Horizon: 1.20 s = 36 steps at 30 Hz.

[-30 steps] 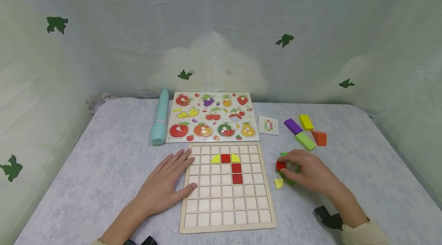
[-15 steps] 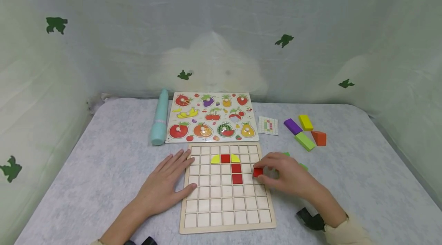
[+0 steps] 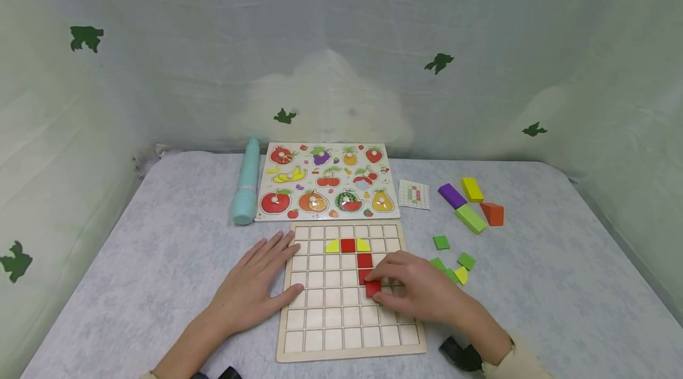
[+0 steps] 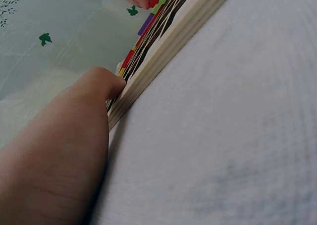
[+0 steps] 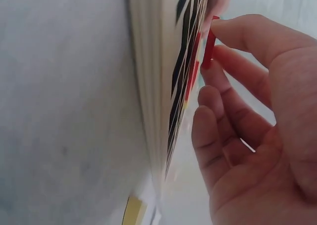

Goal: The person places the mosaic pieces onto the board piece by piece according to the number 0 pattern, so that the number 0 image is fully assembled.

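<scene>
A wooden grid board lies at the middle of the table. Two yellow quarter-round tiles sit in one of its rows with a red tile between them, and two more red tiles run down below the right one. My right hand pinches a red square tile between thumb and fingertips, over the board just below that red column. In the right wrist view the pinched tile stands tilted, apart from the board. My left hand rests with straight fingers on the board's left edge.
Several green tiles and a yellow tile lie right of the board. Purple, yellow, green and orange blocks sit behind them, near a small pattern card. A fruit puzzle and a teal cylindrical case stand behind the board.
My right hand has carried the red tile leftward from the loose pile to over the board. The green and yellow tiles have come into sight. My left hand has stayed put.
</scene>
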### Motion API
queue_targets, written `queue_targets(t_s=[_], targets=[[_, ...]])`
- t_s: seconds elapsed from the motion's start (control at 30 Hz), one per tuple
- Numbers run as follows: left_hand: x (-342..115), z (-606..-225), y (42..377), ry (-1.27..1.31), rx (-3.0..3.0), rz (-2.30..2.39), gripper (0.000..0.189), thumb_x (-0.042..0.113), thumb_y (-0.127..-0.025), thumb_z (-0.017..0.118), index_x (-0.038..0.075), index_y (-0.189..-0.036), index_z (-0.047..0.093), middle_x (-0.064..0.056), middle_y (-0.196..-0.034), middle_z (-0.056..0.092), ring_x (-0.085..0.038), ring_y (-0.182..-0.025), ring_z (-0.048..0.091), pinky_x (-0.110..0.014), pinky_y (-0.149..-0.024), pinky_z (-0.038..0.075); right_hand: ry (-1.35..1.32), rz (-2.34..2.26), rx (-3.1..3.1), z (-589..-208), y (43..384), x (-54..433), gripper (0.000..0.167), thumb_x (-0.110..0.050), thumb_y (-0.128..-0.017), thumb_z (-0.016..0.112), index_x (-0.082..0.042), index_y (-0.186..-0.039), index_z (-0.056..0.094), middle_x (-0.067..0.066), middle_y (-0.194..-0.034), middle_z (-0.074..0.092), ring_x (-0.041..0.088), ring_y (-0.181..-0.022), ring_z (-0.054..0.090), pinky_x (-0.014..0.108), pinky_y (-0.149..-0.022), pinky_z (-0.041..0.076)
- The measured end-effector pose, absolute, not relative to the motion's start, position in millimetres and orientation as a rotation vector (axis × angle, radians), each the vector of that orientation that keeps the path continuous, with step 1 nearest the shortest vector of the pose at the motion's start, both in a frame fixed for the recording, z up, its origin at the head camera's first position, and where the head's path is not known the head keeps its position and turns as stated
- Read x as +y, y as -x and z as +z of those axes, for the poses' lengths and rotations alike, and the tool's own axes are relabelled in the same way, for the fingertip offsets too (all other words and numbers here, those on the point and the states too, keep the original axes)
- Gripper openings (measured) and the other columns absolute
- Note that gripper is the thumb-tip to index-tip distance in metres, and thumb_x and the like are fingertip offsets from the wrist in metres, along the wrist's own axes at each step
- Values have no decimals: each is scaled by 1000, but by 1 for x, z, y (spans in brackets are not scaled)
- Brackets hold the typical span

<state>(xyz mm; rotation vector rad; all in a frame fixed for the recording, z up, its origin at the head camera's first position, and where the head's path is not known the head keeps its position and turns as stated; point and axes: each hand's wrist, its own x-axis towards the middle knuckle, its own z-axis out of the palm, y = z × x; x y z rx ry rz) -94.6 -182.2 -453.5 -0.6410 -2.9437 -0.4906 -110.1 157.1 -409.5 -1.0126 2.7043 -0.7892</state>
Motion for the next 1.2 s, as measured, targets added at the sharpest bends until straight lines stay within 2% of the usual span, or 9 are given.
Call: queue_targets(t_s=[0.27,0.57,0.83,1.2], targets=[[-183,-453,95,645,-2945,-491,78,62,-93,64,17,-155,48,0,-169,32,-23,-157,26,-45,-129,19,1136,-704,2715,-412,106,148,21,-28,-93,78,-27,-113,78,-16,-110,68,3,-101,58,23,-87,57],[-183,-455,96,648,-2947,-488,78,64,-94,61,17,-156,47,-1,-169,30,-23,-157,26,-44,-129,18,1133,-643,2738,-413,105,147,22,-32,-92,79,-29,-114,79,-15,-110,67,3,-103,57,24,-87,56],[-183,-455,96,646,-2945,-486,78,63,-94,62,17,-156,47,-1,-170,30,-24,-157,27,-44,-129,19,1048,-695,2715,-408,108,157,27,-33,-91,80,-29,-117,77,-19,-110,67,2,-104,58,24,-89,57],[-183,-455,96,651,-2943,-499,78,63,-94,62,18,-156,47,0,-169,30,-23,-157,27,-44,-129,18,956,-720,2722,-398,122,186,31,-32,-90,82,-28,-120,76,-17,-115,68,5,-105,57,28,-87,57]])
